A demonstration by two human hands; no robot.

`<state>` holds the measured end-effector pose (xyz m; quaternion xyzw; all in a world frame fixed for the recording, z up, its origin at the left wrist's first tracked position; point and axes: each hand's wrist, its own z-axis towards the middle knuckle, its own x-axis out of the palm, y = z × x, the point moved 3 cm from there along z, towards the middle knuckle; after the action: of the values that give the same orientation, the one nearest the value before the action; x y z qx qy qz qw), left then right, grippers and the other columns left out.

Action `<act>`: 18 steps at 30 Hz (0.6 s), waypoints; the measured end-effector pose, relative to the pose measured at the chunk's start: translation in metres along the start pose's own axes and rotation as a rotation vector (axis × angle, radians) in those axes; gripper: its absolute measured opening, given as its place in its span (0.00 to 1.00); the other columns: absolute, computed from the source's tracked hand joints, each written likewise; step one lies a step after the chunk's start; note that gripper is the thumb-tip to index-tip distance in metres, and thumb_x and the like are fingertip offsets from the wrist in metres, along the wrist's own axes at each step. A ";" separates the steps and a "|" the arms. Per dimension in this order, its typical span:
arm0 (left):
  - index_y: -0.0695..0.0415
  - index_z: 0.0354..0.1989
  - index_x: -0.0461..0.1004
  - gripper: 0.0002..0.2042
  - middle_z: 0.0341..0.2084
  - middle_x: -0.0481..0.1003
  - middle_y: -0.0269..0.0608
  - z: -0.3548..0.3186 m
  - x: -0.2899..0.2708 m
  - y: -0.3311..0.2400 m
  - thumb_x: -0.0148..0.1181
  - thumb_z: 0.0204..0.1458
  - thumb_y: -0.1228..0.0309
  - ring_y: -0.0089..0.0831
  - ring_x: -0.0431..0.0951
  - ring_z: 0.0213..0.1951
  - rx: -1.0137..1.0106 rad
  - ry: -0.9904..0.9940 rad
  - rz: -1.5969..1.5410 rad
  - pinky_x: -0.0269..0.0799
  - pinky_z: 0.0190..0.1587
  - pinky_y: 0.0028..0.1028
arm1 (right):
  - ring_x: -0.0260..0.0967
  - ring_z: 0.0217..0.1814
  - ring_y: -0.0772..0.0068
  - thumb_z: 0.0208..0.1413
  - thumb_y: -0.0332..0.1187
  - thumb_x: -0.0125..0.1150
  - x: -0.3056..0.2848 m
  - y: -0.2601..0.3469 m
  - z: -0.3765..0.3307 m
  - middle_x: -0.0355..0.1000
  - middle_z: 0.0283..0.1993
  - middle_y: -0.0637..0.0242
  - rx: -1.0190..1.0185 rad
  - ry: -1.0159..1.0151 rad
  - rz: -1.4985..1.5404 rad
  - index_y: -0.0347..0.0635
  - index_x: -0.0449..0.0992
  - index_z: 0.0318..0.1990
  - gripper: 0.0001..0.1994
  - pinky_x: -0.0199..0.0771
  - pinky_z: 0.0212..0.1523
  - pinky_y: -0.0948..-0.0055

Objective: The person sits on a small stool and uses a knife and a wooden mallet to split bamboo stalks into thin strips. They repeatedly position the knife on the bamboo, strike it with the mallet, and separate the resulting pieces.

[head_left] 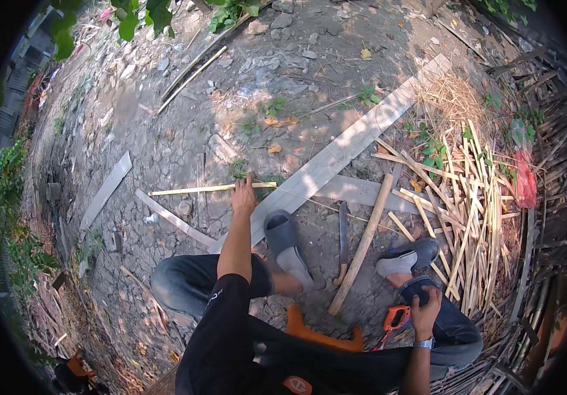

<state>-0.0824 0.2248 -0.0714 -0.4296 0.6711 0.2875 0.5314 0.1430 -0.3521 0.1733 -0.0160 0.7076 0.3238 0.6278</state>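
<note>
My left hand (pixel 244 197) is closed around a thin pale wooden strip (pixel 191 190) near its right end, low over the cracked soil beside a long grey board (pixel 349 150). My right hand (pixel 426 312), with a watch at the wrist, rests on my right leg, fingers apart and holding nothing that shows. Close to it lies a saw with an orange handle (pixel 397 318), its blade mostly hidden. Between my feet are a long dark-bladed knife (pixel 343 232) with a wooden handle and a round wooden pole (pixel 364 240).
A heap of pale strips (pixel 471 217) lies at the right, with dry straw (pixel 453 99) behind it. Grey slats (pixel 107 189) are scattered at the left. An orange stool (pixel 323 338) stands under me. A red plastic bag (pixel 525 179) hangs at the far right edge.
</note>
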 end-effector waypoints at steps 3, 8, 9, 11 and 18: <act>0.50 0.66 0.64 0.26 0.56 0.72 0.40 0.004 0.016 0.019 0.55 0.57 0.71 0.39 0.68 0.62 0.043 -0.153 0.099 0.65 0.61 0.48 | 0.69 0.54 0.44 0.44 0.20 0.62 0.021 0.035 0.013 0.71 0.47 0.50 -0.034 0.109 0.102 0.37 0.75 0.44 0.16 0.68 0.59 0.54; 0.49 0.68 0.62 0.26 0.48 0.76 0.41 0.004 0.009 0.028 0.52 0.59 0.72 0.38 0.72 0.57 0.135 -0.200 0.073 0.65 0.61 0.48 | 0.69 0.55 0.45 0.44 0.21 0.62 0.058 0.082 0.014 0.73 0.50 0.49 -0.113 0.147 0.256 0.39 0.77 0.45 0.17 0.67 0.59 0.54; 0.49 0.69 0.61 0.27 0.47 0.77 0.41 0.002 0.009 0.031 0.51 0.59 0.73 0.39 0.73 0.56 0.174 -0.232 0.076 0.66 0.61 0.47 | 0.69 0.55 0.45 0.44 0.21 0.62 0.066 0.082 0.010 0.73 0.51 0.49 -0.096 0.146 0.305 0.39 0.78 0.46 0.17 0.67 0.59 0.55; 0.48 0.72 0.57 0.30 0.47 0.77 0.42 0.000 -0.009 0.022 0.51 0.58 0.73 0.40 0.76 0.53 0.232 -0.285 0.077 0.70 0.58 0.45 | 0.70 0.56 0.49 0.46 0.22 0.65 0.067 0.109 0.010 0.72 0.52 0.51 -0.164 0.139 0.268 0.38 0.77 0.46 0.16 0.70 0.57 0.57; 0.47 0.78 0.33 0.44 0.44 0.80 0.53 -0.046 -0.109 -0.089 0.51 0.55 0.77 0.48 0.83 0.40 0.750 -0.289 -0.023 0.81 0.40 0.43 | 0.69 0.56 0.47 0.47 0.23 0.67 0.043 0.207 0.042 0.70 0.54 0.51 -0.377 0.000 0.398 0.38 0.74 0.51 0.20 0.70 0.58 0.58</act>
<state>-0.0184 0.1743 0.0518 -0.1685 0.6428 0.0742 0.7436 0.0824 -0.1520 0.2250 0.0069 0.6241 0.5669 0.5376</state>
